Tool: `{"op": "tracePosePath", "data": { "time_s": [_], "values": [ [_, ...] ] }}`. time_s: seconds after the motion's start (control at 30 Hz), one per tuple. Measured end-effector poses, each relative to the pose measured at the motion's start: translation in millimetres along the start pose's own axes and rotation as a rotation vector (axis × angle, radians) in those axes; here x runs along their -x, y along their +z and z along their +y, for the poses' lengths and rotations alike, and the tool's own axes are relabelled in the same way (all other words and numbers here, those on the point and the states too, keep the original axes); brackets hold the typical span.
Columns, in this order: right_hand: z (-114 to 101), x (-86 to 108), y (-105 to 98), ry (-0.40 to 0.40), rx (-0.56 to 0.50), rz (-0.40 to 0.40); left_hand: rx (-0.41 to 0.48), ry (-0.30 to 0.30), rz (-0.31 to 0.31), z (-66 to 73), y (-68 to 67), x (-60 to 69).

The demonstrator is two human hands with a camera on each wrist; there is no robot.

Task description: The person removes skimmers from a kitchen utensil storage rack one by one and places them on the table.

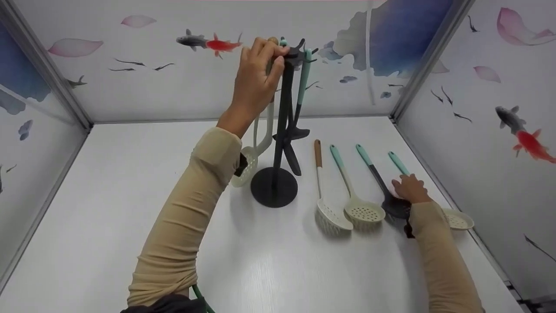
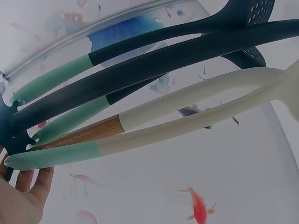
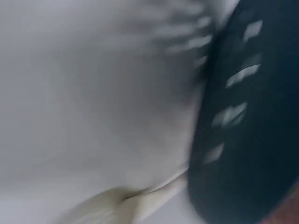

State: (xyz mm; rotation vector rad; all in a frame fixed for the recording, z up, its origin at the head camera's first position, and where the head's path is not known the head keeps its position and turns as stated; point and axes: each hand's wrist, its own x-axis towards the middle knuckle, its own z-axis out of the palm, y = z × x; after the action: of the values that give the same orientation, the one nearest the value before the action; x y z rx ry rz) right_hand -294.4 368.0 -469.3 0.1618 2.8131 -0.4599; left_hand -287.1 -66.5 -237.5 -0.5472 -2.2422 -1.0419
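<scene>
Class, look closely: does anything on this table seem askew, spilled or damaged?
Nothing looks spilled or broken. Only the rightmost skimmer seems odd: its head overlaps the table edge in the head view, perhaps overhanging.

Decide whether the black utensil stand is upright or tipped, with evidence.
Upright: the black utensil stand has its round base flat on the table.

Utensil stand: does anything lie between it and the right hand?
Yes: across the tabletop from the right hand to the utensil stand lie, in order, a black-headed slotted spoon, a cream skimmer and a brown-handled slotted turner. A raised path would probably clear them.
</scene>
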Motion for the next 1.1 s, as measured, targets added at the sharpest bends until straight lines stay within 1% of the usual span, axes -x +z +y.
{"op": "tracePosePath", "data": {
  "time_s": [0.1, 0.17, 0.23, 0.33, 0.47, 0.53, 0.63, 0.7, 0.8, 0.87, 0.93, 1.0, 1.1],
  "values": [
    [-38.3, 0.9, -12.2, -0.099, -0.048, 0.079, -0.005, -0.002, -0.009, 1.3, 2.3, 1.4],
    [-70.3, 4.6, -25.1, -0.191, -0.108, 0.140, -0.002, -0.004, -0.014, 2.1, 4.0, 1.5],
    [-105.5, 12.2, -39.8, -0.300, -0.176, 0.205, 0.004, -0.007, -0.019, 2.2, 5.6, 1.7],
    [-161.8, 33.0, -64.7, -0.474, -0.300, 0.294, 0.016, -0.012, -0.017, 2.2, 6.3, 2.2],
    [-233.4, 71.8, -97.0, -0.687, -0.432, 0.428, 0.028, -0.009, -0.006, 1.2, 4.8, 3.0],
    [-262.5, 88.6, -112.2, -0.784, -0.455, 0.496, 0.033, -0.009, -0.002, 0.6, 3.7, 2.9],
    [-296.5, 102.9, -132.4, -0.890, -0.407, 0.571, 0.030, -0.003, 0.002, 0.3, 2.1, 2.1],
    [-313.7, 107.4, -142.7, -0.917, -0.341, 0.570, 0.023, 0.000, 0.001, 0.4, 1.2, 2.3],
    [-333.4, 108.8, -152.9, -0.908, -0.252, 0.508, 0.007, 0.009, -0.002, 0.0, 0.7, 3.2],
    [-342.3, 107.8, -156.0, -0.877, -0.183, 0.448, 0.003, 0.005, -0.004, -0.1, 0.8, 4.1],
    [-348.3, 106.2, -156.9, -0.845, -0.125, 0.411, 0.003, -0.002, -0.006, -0.3, 0.7, 4.8],
    [-352.4, 105.5, -156.8, -0.808, -0.070, 0.390, 0.003, -0.009, -0.004, -0.4, 0.1, 5.3],
    [-358.0, 106.9, -156.1, -0.758, -0.045, 0.384, -0.005, -0.008, 0.008, -1.7, -2.0, 6.6]
  ]
}}
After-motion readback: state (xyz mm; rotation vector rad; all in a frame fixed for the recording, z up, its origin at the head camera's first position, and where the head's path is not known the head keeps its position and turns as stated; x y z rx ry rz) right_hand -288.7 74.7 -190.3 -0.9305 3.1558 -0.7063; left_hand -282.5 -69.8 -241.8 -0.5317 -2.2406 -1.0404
